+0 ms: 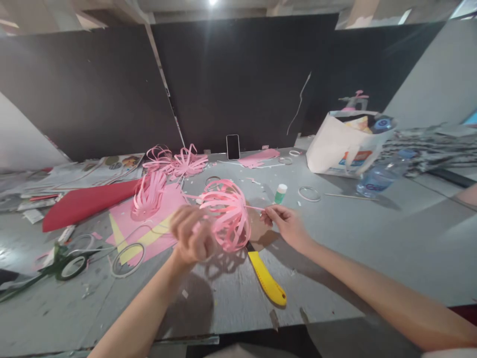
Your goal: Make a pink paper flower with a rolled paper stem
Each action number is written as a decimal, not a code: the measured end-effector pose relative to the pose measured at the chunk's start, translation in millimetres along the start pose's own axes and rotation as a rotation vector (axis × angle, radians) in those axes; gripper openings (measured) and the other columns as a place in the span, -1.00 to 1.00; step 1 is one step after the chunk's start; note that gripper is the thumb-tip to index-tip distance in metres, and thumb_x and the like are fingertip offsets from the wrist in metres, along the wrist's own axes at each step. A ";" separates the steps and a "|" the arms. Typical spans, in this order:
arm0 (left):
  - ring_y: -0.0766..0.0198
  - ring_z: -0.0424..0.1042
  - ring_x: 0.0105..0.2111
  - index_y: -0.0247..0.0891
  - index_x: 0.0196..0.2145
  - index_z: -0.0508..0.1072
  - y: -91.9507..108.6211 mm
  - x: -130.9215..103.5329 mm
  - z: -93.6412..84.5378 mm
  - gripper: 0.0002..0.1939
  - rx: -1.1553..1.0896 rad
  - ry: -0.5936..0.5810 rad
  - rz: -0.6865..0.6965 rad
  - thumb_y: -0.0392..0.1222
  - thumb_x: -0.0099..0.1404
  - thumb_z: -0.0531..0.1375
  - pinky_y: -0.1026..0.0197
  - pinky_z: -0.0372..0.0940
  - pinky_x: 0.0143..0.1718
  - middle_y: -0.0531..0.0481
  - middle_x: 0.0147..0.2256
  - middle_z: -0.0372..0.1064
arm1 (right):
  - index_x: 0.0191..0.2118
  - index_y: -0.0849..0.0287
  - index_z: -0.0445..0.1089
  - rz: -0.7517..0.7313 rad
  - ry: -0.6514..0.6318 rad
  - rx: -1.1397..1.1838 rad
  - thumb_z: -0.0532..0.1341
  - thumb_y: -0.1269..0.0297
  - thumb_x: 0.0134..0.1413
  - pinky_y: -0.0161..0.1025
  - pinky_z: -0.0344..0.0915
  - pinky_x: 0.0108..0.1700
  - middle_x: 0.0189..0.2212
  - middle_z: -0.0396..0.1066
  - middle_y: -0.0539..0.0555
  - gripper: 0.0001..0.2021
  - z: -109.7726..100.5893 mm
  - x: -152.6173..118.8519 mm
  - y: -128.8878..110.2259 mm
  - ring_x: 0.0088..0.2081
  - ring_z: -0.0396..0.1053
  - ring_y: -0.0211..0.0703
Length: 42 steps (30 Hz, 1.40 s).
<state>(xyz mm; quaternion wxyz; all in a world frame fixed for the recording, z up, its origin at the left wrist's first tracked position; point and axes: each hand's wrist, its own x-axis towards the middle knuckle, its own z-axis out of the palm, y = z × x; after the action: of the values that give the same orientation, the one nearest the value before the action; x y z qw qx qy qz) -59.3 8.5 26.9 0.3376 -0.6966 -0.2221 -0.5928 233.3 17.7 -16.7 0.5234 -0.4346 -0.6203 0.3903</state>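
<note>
A round pink paper-strip ball (pixel 226 214), made of many looped strips, is in the middle above the table. My right hand (pixel 285 223) is to its right, thumb and finger pinched on the end of a narrow pink paper strip (pixel 255 208) running from the ball. At the ball's left side, my left hand (pixel 194 233) is blurred, its fingers curled in; what they hold, if anything, cannot be made out. Below the ball lies a yellow-handled knife (pixel 267 279), its blade partly covered. A glue stick (pixel 280 194) with a white cap stands beyond my right hand.
More pink strip bundles (pixel 149 196) lie at left on pink paper (pixel 171 199). Near them are red paper (pixel 89 204), green-handled scissors (pixel 67 263) and a wire ring (pixel 127 260). A phone (pixel 233 147) leans at the back. A white bag (pixel 328 149) and water bottle (pixel 383 176) are at right.
</note>
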 end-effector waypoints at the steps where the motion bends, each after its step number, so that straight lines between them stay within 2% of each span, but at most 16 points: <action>1: -0.04 0.46 -0.03 -0.11 0.14 0.37 -9.2 0.3 -0.2 -0.66 0.055 0.046 -0.102 -0.34 0.50 0.03 -0.20 0.42 -0.01 -0.24 -0.05 0.44 | -0.32 0.13 0.59 -0.013 0.027 -0.003 0.30 -0.25 0.36 -0.22 0.40 -0.36 -0.43 0.57 0.08 -0.50 -1.4 1.8 0.4 -0.46 0.42 -0.18; 3: -0.05 0.43 -0.03 -0.16 0.09 0.35 -26.3 -0.2 1.5 -0.73 0.158 0.047 -0.276 -0.35 0.51 0.04 -0.24 0.34 0.07 -0.25 -0.06 0.41 | -0.31 0.13 0.57 -0.033 0.064 -0.005 0.29 -0.26 0.37 -0.21 0.40 -0.34 -0.45 0.55 0.08 -0.49 -3.9 4.4 1.1 -0.46 0.42 -0.17; 6: -0.08 0.41 0.01 -0.22 0.06 0.36 -45.5 -5.7 7.9 -0.77 0.213 -0.081 -0.444 -0.34 0.56 -0.01 -0.26 0.26 0.16 -0.27 -0.06 0.42 | -0.33 0.12 0.54 -0.057 0.111 0.005 0.27 -0.27 0.39 -0.20 0.38 -0.36 -0.47 0.52 0.07 -0.49 -6.2 6.0 1.8 -0.46 0.42 -0.16; 8: -0.10 0.40 0.07 -0.25 0.08 0.39 -52.2 -11.5 13.1 -0.72 0.222 -0.186 -0.507 -0.32 0.58 -0.04 -0.25 0.24 0.19 -0.31 0.00 0.43 | -0.33 0.11 0.53 -0.075 0.128 -0.004 0.25 -0.26 0.40 -0.20 0.38 -0.37 -0.46 0.51 0.07 -0.49 -7.2 6.3 2.2 -0.46 0.42 -0.16; 11: -0.22 0.30 0.26 -0.29 0.14 0.45 -53.1 -18.7 19.8 -0.70 0.273 -0.382 -0.544 -0.23 0.55 0.07 -0.30 0.15 0.29 -0.43 0.19 0.37 | -0.34 0.09 0.51 -0.103 0.136 -0.045 0.24 -0.27 0.41 -0.19 0.38 -0.37 -0.47 0.49 0.06 -0.49 -8.4 6.5 2.6 -0.46 0.41 -0.14; 13: -0.26 0.25 0.33 -0.28 0.12 0.51 -49.9 -20.9 22.6 -0.70 0.261 -0.510 -0.530 -0.20 0.51 0.14 -0.33 0.07 0.35 -0.41 0.25 0.36 | -0.35 0.08 0.51 -0.118 0.142 -0.080 0.23 -0.27 0.41 -0.19 0.39 -0.36 -0.48 0.48 0.06 -0.48 -9.2 6.3 2.4 -0.46 0.41 -0.14; 15: -0.20 0.30 0.31 -0.23 0.03 0.56 -46.1 -21.1 23.5 -0.76 0.203 -0.605 -0.486 -0.22 0.50 0.16 -0.31 0.03 0.39 -0.33 0.20 0.44 | -0.34 0.08 0.51 -0.125 0.149 -0.109 0.23 -0.26 0.42 -0.19 0.39 -0.34 -0.47 0.48 0.05 -0.49 -10.0 6.1 2.1 -0.44 0.41 -0.13; 23: -0.09 0.47 0.04 -0.24 -0.11 0.56 -32.1 -17.7 20.0 -0.85 0.021 -0.852 -0.253 -0.26 0.46 0.19 -0.19 0.19 0.24 -0.23 -0.08 0.57 | -0.31 0.08 0.53 -0.142 0.153 -0.139 0.24 -0.22 0.44 -0.19 0.39 -0.33 -0.47 0.48 0.05 -0.53 -13.5 7.7 6.0 -0.43 0.42 -0.14; 29: -0.02 0.47 -0.09 -0.21 -0.19 0.56 -30.5 -17.7 20.5 -0.83 -0.092 -0.873 -0.253 -0.18 0.54 0.17 -0.10 0.27 0.10 -0.14 -0.20 0.58 | -0.29 0.08 0.53 -0.139 0.136 -0.117 0.24 -0.20 0.45 -0.19 0.40 -0.35 -0.45 0.50 0.06 -0.54 -13.2 7.3 9.2 -0.43 0.43 -0.13; 34: -0.03 0.44 -0.10 -0.22 -0.14 0.55 -41.0 -23.6 21.7 -0.85 -0.091 -0.901 -0.242 -0.30 0.50 0.15 0.00 0.33 -0.04 -0.15 -0.20 0.56 | -0.29 0.09 0.53 -0.146 0.143 -0.095 0.23 -0.22 0.45 -0.18 0.38 -0.35 -0.44 0.49 0.06 -0.53 -13.5 8.2 7.8 -0.43 0.41 -0.13; 36: -0.04 0.45 -0.07 -0.23 -0.12 0.56 -44.3 -27.8 23.1 -0.83 -0.018 -0.859 -0.269 -0.31 0.51 0.15 -0.01 0.32 0.00 -0.17 -0.17 0.58 | -0.30 0.09 0.52 -0.146 0.151 -0.092 0.23 -0.22 0.45 -0.17 0.37 -0.35 -0.45 0.48 0.06 -0.52 -14.1 9.1 6.8 -0.44 0.41 -0.14; 39: -0.06 0.46 0.02 -0.22 -0.04 0.59 -48.9 -33.7 24.4 -0.84 0.084 -0.729 -0.334 -0.20 0.53 0.21 -0.08 0.28 0.13 -0.19 -0.07 0.61 | -0.31 0.09 0.51 -0.147 0.153 -0.091 0.23 -0.22 0.45 -0.18 0.35 -0.35 -0.45 0.47 0.05 -0.52 -15.1 10.1 6.4 -0.44 0.40 -0.15; 42: -0.03 0.50 -0.05 -0.22 -0.10 0.61 -56.1 -39.2 24.0 -0.84 0.087 -0.682 -0.355 -0.13 0.54 0.25 -0.04 0.30 0.09 -0.16 -0.14 0.63 | -0.29 0.10 0.52 -0.143 0.151 -0.079 0.23 -0.20 0.46 -0.17 0.36 -0.33 -0.44 0.48 0.05 -0.54 -15.8 10.2 8.3 -0.42 0.41 -0.14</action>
<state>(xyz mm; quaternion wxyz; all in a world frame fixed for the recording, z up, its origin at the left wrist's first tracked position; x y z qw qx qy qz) -90.7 67.4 -1.4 0.1656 -0.7895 -0.4637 -0.3664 249.3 30.5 -19.0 0.5775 -0.4376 -0.6235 0.2935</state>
